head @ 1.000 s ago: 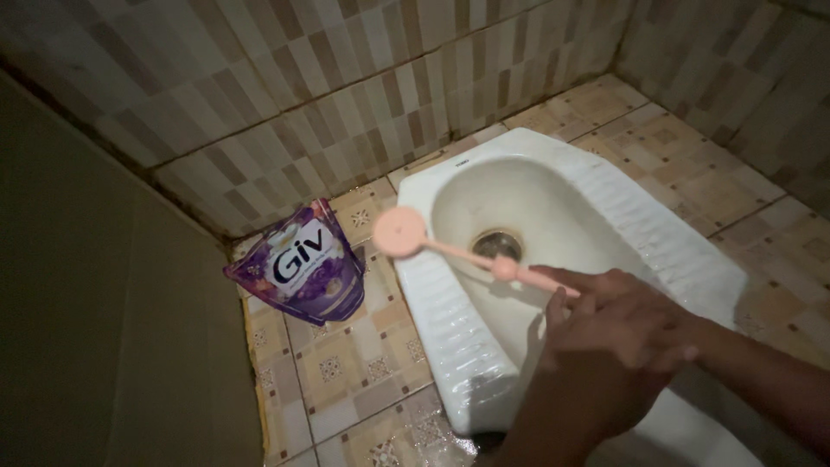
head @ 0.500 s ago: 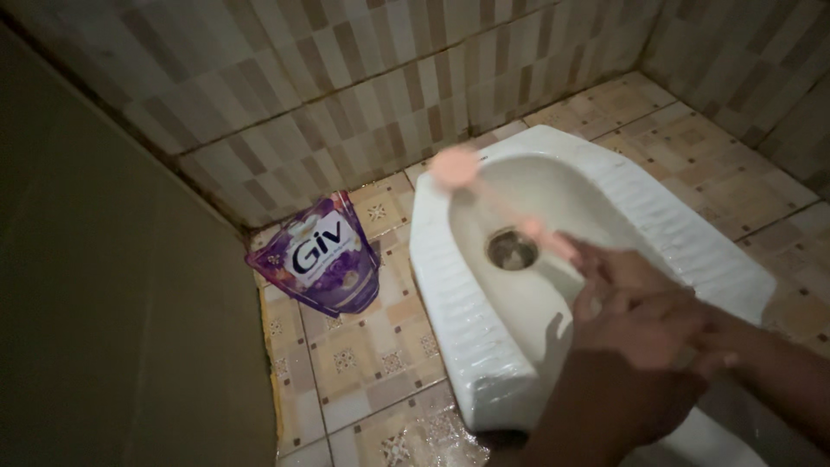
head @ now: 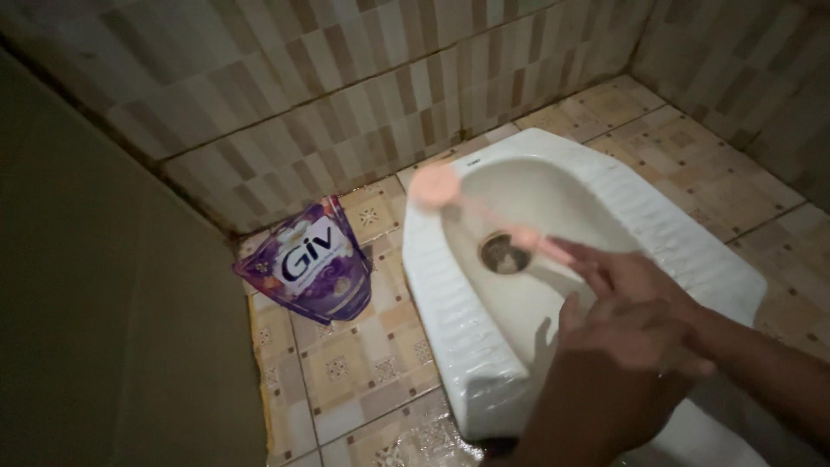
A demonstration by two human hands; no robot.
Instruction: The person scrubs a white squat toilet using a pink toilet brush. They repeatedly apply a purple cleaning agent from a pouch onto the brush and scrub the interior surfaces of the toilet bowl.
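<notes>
Both my hands, left hand (head: 635,342) over right hand (head: 631,281), stay clamped together on the pink brush (head: 484,216); its head has swung from left of the squat toilet (head: 692,251) onto the far rim.

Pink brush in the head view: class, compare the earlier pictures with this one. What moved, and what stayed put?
The pink brush swung its round head from the floor-side rim up to the pan's far rim, blurred with motion. Both hands, right hand and left hand, stay closed on its handle. The white squat toilet and purple pouch kept their places.
</notes>
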